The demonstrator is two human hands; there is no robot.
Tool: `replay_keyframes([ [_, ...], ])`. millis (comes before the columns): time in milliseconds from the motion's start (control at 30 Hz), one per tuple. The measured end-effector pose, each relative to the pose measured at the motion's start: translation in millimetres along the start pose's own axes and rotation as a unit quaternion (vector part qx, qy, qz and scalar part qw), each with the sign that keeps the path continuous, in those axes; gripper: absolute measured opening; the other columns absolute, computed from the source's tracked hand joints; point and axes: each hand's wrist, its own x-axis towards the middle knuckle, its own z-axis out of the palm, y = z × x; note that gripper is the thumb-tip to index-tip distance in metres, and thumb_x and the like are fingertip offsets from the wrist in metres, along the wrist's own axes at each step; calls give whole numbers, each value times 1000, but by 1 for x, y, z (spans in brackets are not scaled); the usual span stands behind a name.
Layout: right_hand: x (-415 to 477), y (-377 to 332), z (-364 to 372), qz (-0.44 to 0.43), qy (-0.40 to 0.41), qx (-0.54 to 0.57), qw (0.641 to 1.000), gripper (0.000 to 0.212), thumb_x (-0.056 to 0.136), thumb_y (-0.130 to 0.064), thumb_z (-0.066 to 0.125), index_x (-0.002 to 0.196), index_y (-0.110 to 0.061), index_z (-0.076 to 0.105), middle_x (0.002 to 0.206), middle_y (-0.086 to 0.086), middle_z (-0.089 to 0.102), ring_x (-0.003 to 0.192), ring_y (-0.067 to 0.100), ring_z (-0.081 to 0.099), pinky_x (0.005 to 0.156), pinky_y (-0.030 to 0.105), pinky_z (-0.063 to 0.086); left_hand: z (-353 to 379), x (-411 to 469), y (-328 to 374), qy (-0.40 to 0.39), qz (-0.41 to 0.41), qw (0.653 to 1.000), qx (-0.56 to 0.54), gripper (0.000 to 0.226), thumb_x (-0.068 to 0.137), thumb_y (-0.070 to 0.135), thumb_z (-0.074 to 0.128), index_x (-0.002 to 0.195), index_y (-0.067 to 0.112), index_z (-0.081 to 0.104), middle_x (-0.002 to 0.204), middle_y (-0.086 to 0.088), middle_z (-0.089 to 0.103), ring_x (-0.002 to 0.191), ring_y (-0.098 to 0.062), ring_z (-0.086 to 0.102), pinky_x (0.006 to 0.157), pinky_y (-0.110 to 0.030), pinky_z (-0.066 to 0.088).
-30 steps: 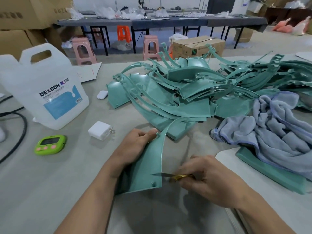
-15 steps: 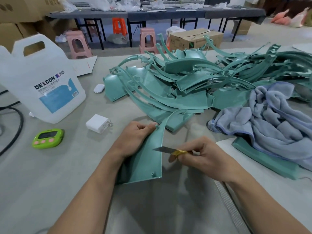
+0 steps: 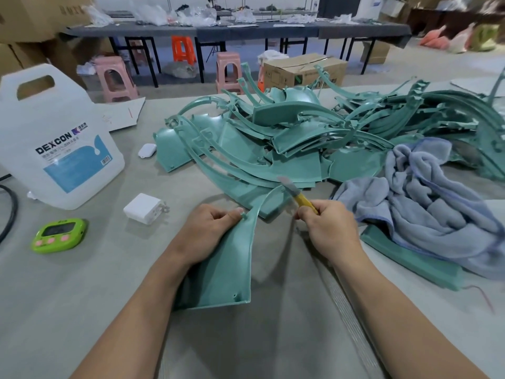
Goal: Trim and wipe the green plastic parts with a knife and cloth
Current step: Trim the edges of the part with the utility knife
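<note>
Green part (image 3: 226,263) in left grip (image 3: 207,231)

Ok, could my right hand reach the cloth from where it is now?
Probably yes. The cloth lies just right of the right hand, and nothing seems to lie between them. But that hand grips the knife, so it would likely have to set that down first.

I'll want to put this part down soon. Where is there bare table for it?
Bare table lies on the near side of the green timer, left of the left hand. Another patch lies between the forearms. The pile of green parts and the cloth crowd the far and right sides.
</note>
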Motion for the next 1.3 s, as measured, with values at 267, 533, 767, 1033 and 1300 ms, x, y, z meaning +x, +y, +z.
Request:
replay_keyframes([
  [267,2,1,1,35,46,35,998,28,93,-27,58,74,-14,74,47,1,55,47,15,47,48,29,29,-2,-9,7,-8,0,1000,25,56,92,55,58,62,8,64,57,7,51,52,-9,43,54,-27,35],
  [533,-37,-27,-12,37,-126,419,898,34,101,-8,54,70,-11,69,86,12,77,71,24,70,60,31,52,-27,-24,33,142,98,978,113,36,71,37,70,106,36,62,58,4,51,52,-11,45,52,-29,43],
  [767,-42,-48,-6,63,-201,555,805,22,95,-14,59,78,-3,64,87,16,66,86,30,67,80,39,57,-15,-30,40,184,92,978,37,81,66,25,91,129,55,50,80,7,64,77,-14,65,77,-38,58],
  [1033,-44,-41,-5,48,-160,559,812,32,83,-26,67,99,-1,79,109,23,75,97,34,74,80,36,61,-11,-36,38,160,93,983,-6,89,66,7,93,127,60,56,94,13,73,86,-10,72,78,-28,60],
  [1300,-41,-40,-7,-1,-157,568,808,27,81,-28,70,92,-7,81,106,20,76,97,32,73,86,38,59,9,-37,38,249,102,963,27,84,62,28,96,128,59,56,98,16,75,91,-1,71,86,-29,60],
])
